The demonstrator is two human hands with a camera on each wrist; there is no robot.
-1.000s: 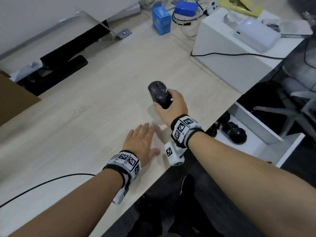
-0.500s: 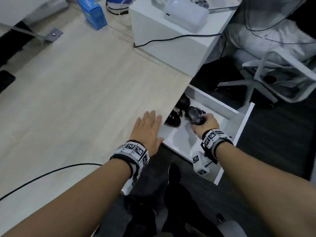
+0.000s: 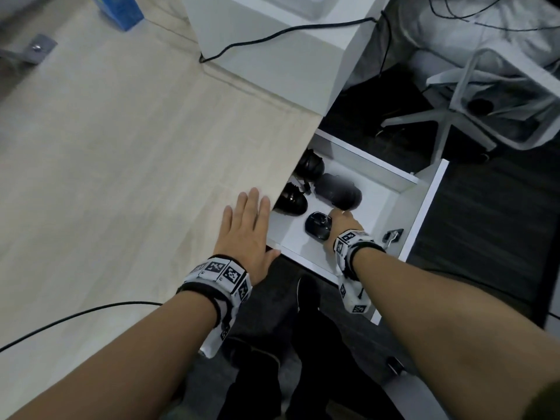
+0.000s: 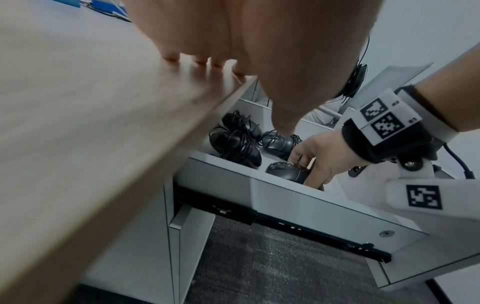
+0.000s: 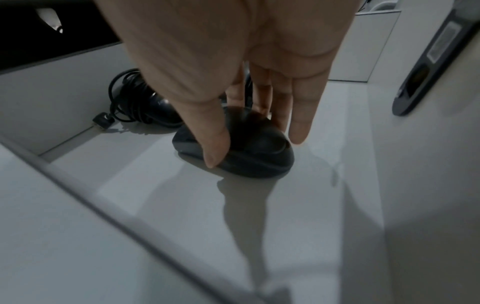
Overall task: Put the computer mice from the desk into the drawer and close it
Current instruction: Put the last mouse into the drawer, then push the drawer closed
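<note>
The white drawer point(image 3: 424, 204) stands pulled out below the desk's edge. My right hand point(image 3: 342, 221) reaches into it, thumb and fingers round a black cordless mouse point(image 3: 316, 228) that rests on the drawer floor. The right wrist view shows the thumb on one side of this mouse point(image 5: 249, 156) and the fingers point(image 5: 262, 98) over its far side, little finger straight. Three other black mice lie further in: two wrapped in their cords point(image 3: 292, 200) point(image 3: 309, 166) and one beside them point(image 3: 338, 192). My left hand point(image 3: 247, 225) lies flat and open on the wooden desk point(image 3: 121, 147) at its edge.
A white cabinet point(image 3: 272, 56) with a black cable over it stands on the desk's far side, a blue box point(image 3: 121, 10) beside it. Another black cable point(image 3: 91, 310) crosses the near desk. A chair base point(image 3: 448, 116) stands beyond the drawer. A small dark fitting point(image 3: 392, 234) sits by the drawer front.
My right hand carried the black mouse off the desk, down into the drawer, and has set it on the drawer floor. The left hand stayed flat at the desk edge.
</note>
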